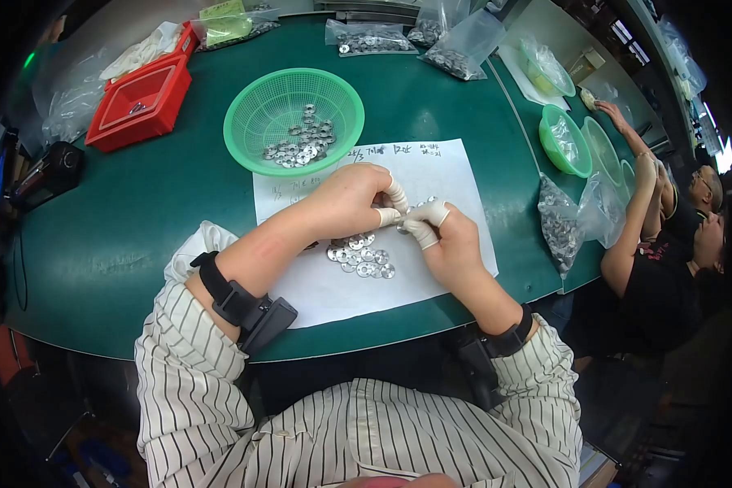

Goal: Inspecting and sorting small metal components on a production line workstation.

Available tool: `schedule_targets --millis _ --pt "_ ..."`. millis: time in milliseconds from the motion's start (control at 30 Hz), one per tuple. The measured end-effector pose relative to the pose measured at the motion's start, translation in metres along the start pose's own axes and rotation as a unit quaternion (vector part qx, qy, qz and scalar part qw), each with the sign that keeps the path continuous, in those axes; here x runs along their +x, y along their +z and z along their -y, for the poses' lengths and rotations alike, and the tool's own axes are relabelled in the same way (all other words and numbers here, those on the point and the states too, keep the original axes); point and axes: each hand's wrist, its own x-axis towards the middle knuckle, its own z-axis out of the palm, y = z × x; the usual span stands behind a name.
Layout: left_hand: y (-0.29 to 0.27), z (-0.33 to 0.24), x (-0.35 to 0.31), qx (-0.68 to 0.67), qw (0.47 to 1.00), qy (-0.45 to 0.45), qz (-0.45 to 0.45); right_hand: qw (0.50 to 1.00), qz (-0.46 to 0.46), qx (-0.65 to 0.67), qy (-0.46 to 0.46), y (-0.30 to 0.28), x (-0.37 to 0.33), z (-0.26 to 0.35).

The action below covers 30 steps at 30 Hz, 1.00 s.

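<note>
Over a sheet of white paper (455, 175), my left hand (362, 199) and my right hand (447, 240) meet fingertip to fingertip. White finger cots cover the thumbs and forefingers. Both are closed in a pinch on a small metal washer (402, 229), mostly hidden by the fingers. Below my left hand a loose pile of shiny metal washers (366, 262) lies on the paper. A few more washers (429, 200) show just beyond the fingertips. At the paper's far left edge stands a green mesh basket (237, 122) with many similar washers (305, 149) inside.
A red plastic tray (167, 114) sits far left beside a black device (47, 175). Bags of metal parts (372, 41) line the back. On the right are a bulging parts bag (559, 224), green baskets (565, 163) and co-workers, one with an arm (630, 215) stretched over the table.
</note>
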Motion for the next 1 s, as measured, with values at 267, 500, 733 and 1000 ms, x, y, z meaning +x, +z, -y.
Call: schedule_targets --millis 267,500,733,1000 --pt "0.001 -0.007 -0.003 0.073 0.996 0.041 0.008 0.999 0.004 0.016 0.038 -0.002 -0.004 0.0" --pt "-0.002 -0.007 -0.001 0.032 0.999 0.01 0.027 0.97 -0.05 0.18 0.155 -0.003 -0.005 -0.006" --pt "-0.001 -0.002 0.0 0.002 1.0 -0.001 0.026 0.973 -0.011 0.155 0.172 -0.002 -0.002 -0.008" --pt "0.002 -0.001 -0.001 0.004 1.0 0.03 -0.007 0.981 0.006 0.103 0.164 -0.003 0.001 -0.002"
